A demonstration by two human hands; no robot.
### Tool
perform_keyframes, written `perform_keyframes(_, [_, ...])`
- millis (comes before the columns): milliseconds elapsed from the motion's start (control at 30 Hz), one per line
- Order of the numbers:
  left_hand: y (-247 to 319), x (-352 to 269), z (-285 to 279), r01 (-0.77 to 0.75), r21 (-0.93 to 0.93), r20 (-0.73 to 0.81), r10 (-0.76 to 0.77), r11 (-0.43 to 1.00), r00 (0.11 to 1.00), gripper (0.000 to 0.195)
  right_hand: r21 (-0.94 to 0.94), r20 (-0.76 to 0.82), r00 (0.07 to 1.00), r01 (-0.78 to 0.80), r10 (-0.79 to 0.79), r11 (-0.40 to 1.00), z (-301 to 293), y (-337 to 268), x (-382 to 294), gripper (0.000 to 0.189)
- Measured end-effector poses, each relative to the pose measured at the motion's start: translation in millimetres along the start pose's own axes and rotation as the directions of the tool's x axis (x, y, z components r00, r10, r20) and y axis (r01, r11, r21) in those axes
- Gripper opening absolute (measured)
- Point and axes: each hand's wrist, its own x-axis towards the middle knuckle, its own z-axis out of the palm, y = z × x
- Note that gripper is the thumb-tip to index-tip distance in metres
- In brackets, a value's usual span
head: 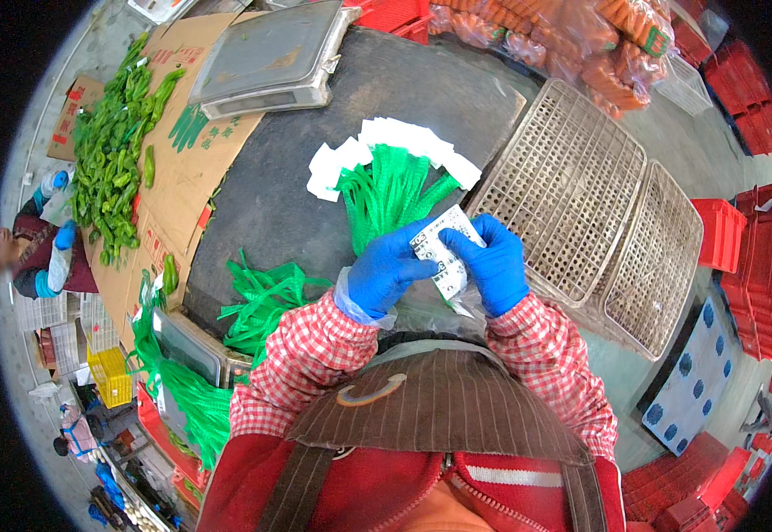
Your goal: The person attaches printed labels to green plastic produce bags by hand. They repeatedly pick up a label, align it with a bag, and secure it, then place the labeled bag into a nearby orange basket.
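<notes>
My left hand, in a blue glove, grips the left side of a strip of printed white labels. My right hand, gloved the same, pinches the right side with its thumb across the front. Clear plastic film hangs below the right hand. Just beyond my hands, a fan of green mesh net bags lies on the dark tabletop, with white labels at their far ends. Loose green netting is heaped to the left of my left arm.
Green peppers cover flattened cardboard at left, where a co-worker stands. A weighing scale sits at the back; another is near left beside more netting. Upturned plastic crates stand right, bagged carrots behind.
</notes>
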Motion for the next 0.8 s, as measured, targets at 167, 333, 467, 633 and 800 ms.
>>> perform_keyframes(167, [-31.4, 2.2, -11.1, -0.027, 0.394, -0.25, 0.135, 0.919, 0.959, 0.026, -0.279, 0.065, 0.996, 0.072, -0.056, 0.958, -1.0, 21.2, 2.4, 0.038])
perform_keyframes(333, [13.7, 7.0, -31.5, -0.179, 0.485, -0.445, 0.417, 0.856, 0.792, 0.022, -0.149, 0.09, 0.938, -0.321, 0.336, 0.935, -60.8, 66.9, -5.1, 0.042])
perform_keyframes(467, [-28.4, -2.8, -9.2, -0.239, 0.453, -0.115, 0.323, 0.859, 0.94, 0.026, -0.082, -0.104, 0.988, -0.123, 0.114, 0.989, -107.2, 80.8, -1.3, 0.022])
perform_keyframes(633, [-70.5, -3.4, 20.3, -0.535, 0.675, 0.545, 0.145, 0.508, 0.826, 0.025, -0.013, 0.017, 0.999, 0.048, -0.048, 0.999, -102.3, 47.9, 18.1, 0.022])
perform_keyframes(800, [-30.3, 8.9, -13.2, -0.075, 0.442, 0.038, 0.065, 0.894, 0.997, 0.02, -0.487, 0.301, 0.899, 0.431, -0.317, 0.76, -41.3, 53.1, 46.5, 0.03])
